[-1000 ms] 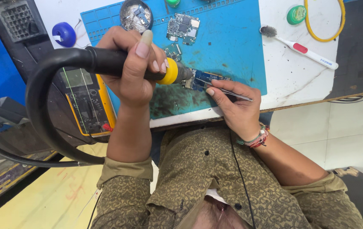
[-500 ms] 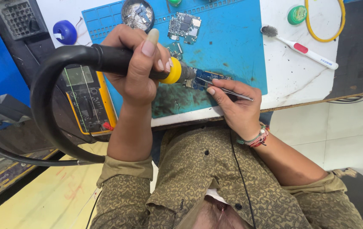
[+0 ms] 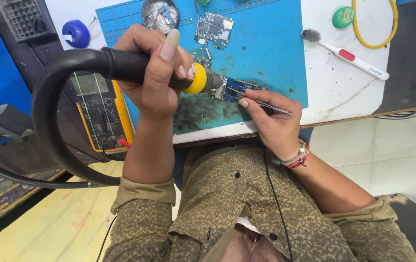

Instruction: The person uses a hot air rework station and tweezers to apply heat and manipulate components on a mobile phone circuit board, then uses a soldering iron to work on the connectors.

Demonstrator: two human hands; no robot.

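Observation:
My left hand (image 3: pixel 152 77) grips a black hot-air wand (image 3: pixel 120 65) with a yellow collar; its metal nozzle points at a small blue circuit board (image 3: pixel 239 89) on the blue work mat (image 3: pixel 271 48). A thick black hose loops from the wand down to the left. My right hand (image 3: pixel 271 121) holds metal tweezers (image 3: pixel 266 103) whose tips rest on that blue board, close to the nozzle.
Another circuit board (image 3: pixel 212 29) and a round metal tin (image 3: pixel 160 13) lie farther up the mat. A yellow multimeter (image 3: pixel 102 114) sits at the left, with a blue tape roll (image 3: pixel 76 34) beyond it. A white brush (image 3: pixel 346 54), green tin (image 3: pixel 343 17) and yellow wire loop (image 3: pixel 373 29) lie right.
The wand and my left hand have shifted slightly; the tweezers stay on the blue board.

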